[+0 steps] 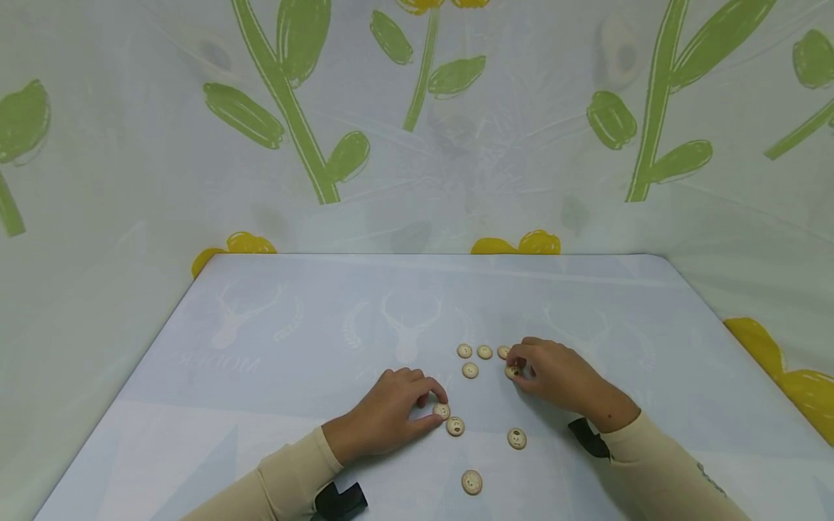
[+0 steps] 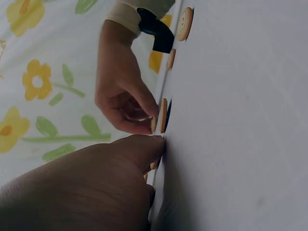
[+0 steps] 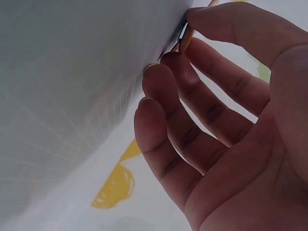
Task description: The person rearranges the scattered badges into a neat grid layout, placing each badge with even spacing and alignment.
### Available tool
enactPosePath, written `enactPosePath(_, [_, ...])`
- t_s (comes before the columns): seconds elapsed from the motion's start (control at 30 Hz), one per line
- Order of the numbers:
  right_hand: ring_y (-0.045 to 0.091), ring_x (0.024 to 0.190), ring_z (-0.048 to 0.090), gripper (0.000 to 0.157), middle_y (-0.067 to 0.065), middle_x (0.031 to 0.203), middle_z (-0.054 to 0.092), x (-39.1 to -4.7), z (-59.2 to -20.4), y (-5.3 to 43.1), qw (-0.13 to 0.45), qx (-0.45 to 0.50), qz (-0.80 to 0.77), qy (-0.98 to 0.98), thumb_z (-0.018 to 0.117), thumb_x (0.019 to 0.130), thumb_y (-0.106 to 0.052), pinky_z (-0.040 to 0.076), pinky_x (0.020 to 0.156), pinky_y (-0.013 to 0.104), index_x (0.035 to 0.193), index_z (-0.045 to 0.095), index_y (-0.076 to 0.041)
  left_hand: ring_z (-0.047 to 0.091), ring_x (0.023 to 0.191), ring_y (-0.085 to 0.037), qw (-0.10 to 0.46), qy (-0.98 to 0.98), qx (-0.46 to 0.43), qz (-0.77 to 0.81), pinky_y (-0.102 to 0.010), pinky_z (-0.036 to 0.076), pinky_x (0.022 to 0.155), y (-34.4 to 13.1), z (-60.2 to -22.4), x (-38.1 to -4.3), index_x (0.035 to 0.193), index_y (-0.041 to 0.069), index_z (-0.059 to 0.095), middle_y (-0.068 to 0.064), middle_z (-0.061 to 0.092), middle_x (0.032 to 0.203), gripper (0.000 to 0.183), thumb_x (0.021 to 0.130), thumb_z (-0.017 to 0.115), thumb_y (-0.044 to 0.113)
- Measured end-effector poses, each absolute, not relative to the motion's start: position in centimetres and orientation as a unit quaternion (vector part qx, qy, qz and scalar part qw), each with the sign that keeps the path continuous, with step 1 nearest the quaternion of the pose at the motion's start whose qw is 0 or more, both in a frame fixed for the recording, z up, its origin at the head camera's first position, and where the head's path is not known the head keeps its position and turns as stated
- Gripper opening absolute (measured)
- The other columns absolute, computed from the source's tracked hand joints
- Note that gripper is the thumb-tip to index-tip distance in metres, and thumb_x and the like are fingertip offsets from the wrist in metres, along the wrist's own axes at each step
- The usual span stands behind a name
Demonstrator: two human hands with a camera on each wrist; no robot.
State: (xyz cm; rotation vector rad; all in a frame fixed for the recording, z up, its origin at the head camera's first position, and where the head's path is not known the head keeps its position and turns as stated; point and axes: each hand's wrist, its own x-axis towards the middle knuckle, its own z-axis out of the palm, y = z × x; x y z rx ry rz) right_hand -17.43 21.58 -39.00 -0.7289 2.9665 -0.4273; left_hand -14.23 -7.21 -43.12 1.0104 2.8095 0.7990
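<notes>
Several round, light wooden buttons lie on the table. My left hand (image 1: 393, 411) pinches one button (image 1: 441, 411) by its edges, between thumb and index finger. A second button (image 1: 455, 426), with a dark mark on its face, lies right by that thumb. Farther right, my right hand (image 1: 559, 375) pinches another button (image 1: 511, 372) between thumb and fingertips. In the right wrist view this button (image 3: 185, 41) shows edge-on near the table surface. Just beyond the right fingers is a button (image 1: 504, 352) partly covered by them.
Beyond the hands lie three more buttons, among them a left one (image 1: 464, 351) and a nearer one (image 1: 470, 370). Closer to me are two others, a marked button (image 1: 517, 438) and a front button (image 1: 472, 483). The pale table (image 1: 260, 420) meets a flower-printed sheet (image 1: 508, 166) behind.
</notes>
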Motion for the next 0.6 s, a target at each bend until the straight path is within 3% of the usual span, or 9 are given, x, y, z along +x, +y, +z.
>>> enactPosePath(0.6, [0.004,0.074,0.053,0.013,-0.007,0.085,0.06,-17.62,-39.35,21.67,0.027,-0.234,-0.132,0.963,0.08,0.083,-0.011,0.048,0.065,0.024,0.092,0.071,-0.015,0.042,0.078,-0.001,0.018,0.908,0.329,0.258,-0.025,0.032,0.074,-7.21,-43.2,-14.22,0.106,0.031,0.067,0.016,0.047,0.08,0.018,0.091,0.072,0.038])
